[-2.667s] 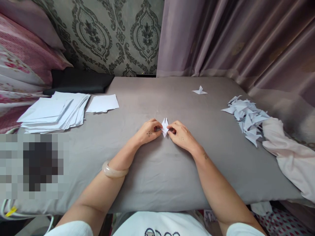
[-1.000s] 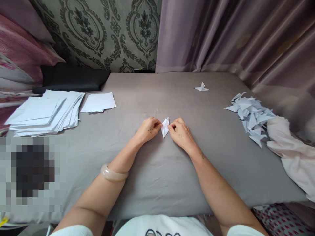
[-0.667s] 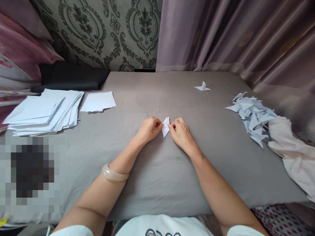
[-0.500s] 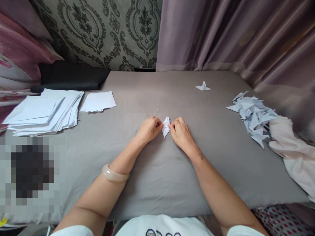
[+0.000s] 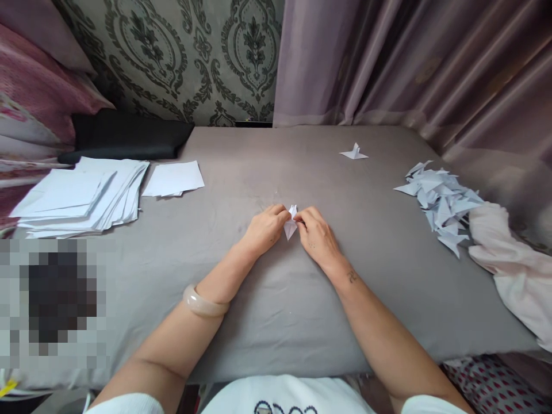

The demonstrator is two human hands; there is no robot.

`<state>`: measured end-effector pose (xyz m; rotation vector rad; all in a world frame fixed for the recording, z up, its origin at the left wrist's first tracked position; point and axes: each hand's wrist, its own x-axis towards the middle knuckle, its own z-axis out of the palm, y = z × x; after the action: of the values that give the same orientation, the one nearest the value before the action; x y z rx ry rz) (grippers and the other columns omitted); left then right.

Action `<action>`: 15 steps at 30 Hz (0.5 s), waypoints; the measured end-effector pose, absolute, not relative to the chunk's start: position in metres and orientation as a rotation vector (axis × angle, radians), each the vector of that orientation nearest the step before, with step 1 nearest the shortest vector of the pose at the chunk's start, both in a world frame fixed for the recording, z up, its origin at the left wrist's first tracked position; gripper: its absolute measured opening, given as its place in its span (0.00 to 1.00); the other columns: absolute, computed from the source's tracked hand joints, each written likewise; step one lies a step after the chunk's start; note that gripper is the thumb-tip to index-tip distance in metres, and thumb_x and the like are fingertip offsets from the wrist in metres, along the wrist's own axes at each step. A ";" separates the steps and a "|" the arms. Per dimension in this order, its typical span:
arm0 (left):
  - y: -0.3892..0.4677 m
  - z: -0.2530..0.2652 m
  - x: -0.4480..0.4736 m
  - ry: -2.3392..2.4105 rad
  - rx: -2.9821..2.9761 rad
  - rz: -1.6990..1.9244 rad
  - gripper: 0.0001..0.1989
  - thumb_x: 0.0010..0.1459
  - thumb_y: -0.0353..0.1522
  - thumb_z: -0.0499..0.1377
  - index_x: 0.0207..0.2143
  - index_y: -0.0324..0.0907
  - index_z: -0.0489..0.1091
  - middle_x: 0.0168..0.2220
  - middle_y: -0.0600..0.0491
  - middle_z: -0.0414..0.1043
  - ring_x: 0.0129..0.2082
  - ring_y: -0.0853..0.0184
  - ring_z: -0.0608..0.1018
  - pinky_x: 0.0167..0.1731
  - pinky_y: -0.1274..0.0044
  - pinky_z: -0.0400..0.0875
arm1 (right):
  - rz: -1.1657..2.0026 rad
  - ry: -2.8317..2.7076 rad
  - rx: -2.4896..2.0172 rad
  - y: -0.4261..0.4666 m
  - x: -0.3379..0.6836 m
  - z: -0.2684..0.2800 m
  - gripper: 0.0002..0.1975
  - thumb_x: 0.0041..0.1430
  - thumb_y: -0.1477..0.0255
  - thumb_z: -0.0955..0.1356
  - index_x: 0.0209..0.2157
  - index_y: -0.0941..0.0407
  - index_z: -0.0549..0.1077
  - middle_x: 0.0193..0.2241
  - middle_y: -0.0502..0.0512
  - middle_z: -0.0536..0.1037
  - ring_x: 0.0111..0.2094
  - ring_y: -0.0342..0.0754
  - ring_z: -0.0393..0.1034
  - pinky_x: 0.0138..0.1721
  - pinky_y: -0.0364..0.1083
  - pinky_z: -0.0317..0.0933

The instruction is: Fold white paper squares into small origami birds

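Observation:
A small folded piece of white paper [image 5: 290,230], kite-shaped with a point towards me, is held low over the grey-covered table [image 5: 276,322]. My left hand [image 5: 268,227] pinches its left edge, fingers curled and partly hiding it. From the other side, my right hand [image 5: 317,233] grips the paper between thumb and forefinger. The fingertips of both hands nearly meet over its upper half. Farther back on the right stands a single folded paper crane [image 5: 355,152].
At the left lie a large stack of white paper [image 5: 81,195] and a smaller stack of paper squares [image 5: 175,178]. Behind them is a black folded cloth [image 5: 129,135]. On the right, a heap of folded paper cranes [image 5: 444,198] touches a pale pink cloth [image 5: 509,253].
My left hand has shifted slightly right and its fingers now lie farther over the paper. My right fingertips have moved a little inwards. The paper stays in place.

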<state>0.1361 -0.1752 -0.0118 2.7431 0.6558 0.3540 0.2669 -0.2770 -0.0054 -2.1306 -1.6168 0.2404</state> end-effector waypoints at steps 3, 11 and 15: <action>-0.176 -0.012 0.133 0.607 2.842 0.320 0.14 0.63 0.24 0.46 0.43 0.41 0.70 0.43 0.49 0.71 0.44 0.65 0.72 0.36 0.78 0.68 | 0.198 -1.767 -2.175 -0.284 0.258 0.003 0.17 0.65 0.78 0.56 0.45 0.53 0.72 0.46 0.56 0.72 0.44 0.48 0.68 0.35 0.44 0.59; -0.192 0.001 0.124 0.644 2.967 0.176 0.16 0.61 0.22 0.48 0.44 0.39 0.72 0.47 0.46 0.71 0.44 0.61 0.72 0.38 0.74 0.71 | 0.207 -1.811 -2.256 -0.289 0.255 0.012 0.19 0.64 0.78 0.57 0.46 0.52 0.75 0.49 0.55 0.72 0.46 0.48 0.68 0.37 0.44 0.60; -0.192 0.002 0.121 0.664 2.909 0.186 0.17 0.57 0.19 0.49 0.40 0.39 0.73 0.47 0.47 0.73 0.44 0.62 0.72 0.36 0.76 0.70 | 0.224 -1.777 -2.279 -0.291 0.258 0.014 0.18 0.63 0.78 0.58 0.45 0.52 0.76 0.46 0.55 0.73 0.46 0.47 0.68 0.37 0.44 0.60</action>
<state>0.1211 -0.1923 0.0019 2.9091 0.6643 0.1863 0.2580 -0.2909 0.0145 -2.2791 -1.7767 0.2240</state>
